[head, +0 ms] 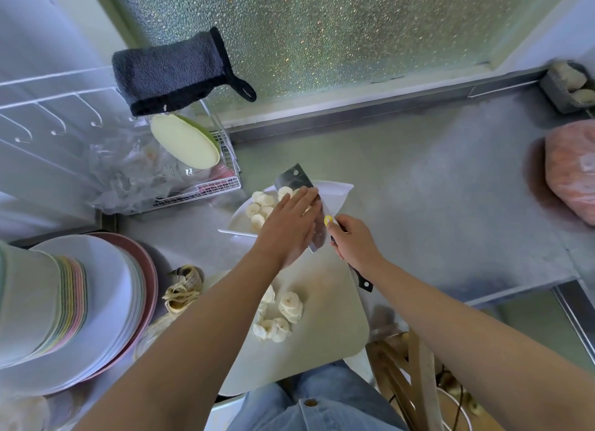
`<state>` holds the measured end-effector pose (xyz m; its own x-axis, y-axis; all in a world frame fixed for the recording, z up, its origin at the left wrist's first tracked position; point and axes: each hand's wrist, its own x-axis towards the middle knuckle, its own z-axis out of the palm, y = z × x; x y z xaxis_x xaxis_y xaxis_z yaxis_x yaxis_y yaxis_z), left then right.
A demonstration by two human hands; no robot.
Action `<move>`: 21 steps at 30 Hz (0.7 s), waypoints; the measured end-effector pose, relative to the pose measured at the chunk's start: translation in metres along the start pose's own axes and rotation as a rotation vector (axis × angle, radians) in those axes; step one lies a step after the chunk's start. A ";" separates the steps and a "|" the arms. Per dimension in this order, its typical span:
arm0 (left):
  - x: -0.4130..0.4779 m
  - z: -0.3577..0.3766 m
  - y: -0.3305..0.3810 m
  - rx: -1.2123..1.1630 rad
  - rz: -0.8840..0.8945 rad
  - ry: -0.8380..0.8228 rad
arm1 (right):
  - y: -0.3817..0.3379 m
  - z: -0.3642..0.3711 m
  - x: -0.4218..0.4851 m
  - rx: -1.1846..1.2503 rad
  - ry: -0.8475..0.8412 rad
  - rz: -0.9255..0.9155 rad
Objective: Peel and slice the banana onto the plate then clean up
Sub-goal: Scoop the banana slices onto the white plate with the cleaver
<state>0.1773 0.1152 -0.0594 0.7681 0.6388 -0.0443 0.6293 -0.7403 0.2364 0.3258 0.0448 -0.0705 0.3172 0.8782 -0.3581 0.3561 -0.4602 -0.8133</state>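
Beyond the far edge of the cutting board [328,302], we tilt the cleaver [291,178] over the plate [335,192]. Our right hand [352,242] is wrapped round its handle, and our left hand [289,224], fingers straight, presses banana slices [260,202] off the blade. The remaining slices [288,305] lie mid-board. Our fingers run close to the cutting edge and could be nicked, and slippery slices may skid past the plate's rim onto the counter [418,205].
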 end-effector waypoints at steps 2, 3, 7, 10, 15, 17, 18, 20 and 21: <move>-0.001 0.001 -0.003 0.031 -0.003 -0.023 | -0.001 -0.002 -0.001 -0.010 0.012 -0.012; -0.004 0.000 -0.005 0.037 0.001 -0.028 | -0.001 -0.003 -0.001 -0.006 0.019 -0.017; -0.018 0.004 -0.018 0.038 -0.071 -0.042 | 0.001 -0.007 -0.001 0.036 0.025 0.007; -0.026 0.005 -0.025 -0.002 -0.115 -0.027 | 0.004 -0.011 0.001 0.027 0.020 0.021; -0.014 0.001 -0.011 -0.003 -0.097 -0.007 | 0.007 -0.007 0.005 0.016 0.044 0.023; -0.011 0.005 -0.005 0.004 -0.097 -0.051 | 0.006 -0.005 0.005 0.035 0.039 0.034; -0.012 0.008 -0.006 0.018 -0.118 -0.084 | 0.006 -0.006 0.004 0.039 0.043 0.033; -0.021 0.011 -0.012 0.045 -0.162 -0.102 | 0.006 -0.009 0.002 0.027 0.053 0.020; -0.026 0.011 -0.016 0.046 -0.173 -0.086 | 0.008 -0.011 0.002 0.013 0.057 0.015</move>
<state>0.1491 0.1079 -0.0730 0.6540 0.7386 -0.1637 0.7561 -0.6309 0.1740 0.3387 0.0413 -0.0725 0.3721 0.8620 -0.3441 0.3393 -0.4714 -0.8140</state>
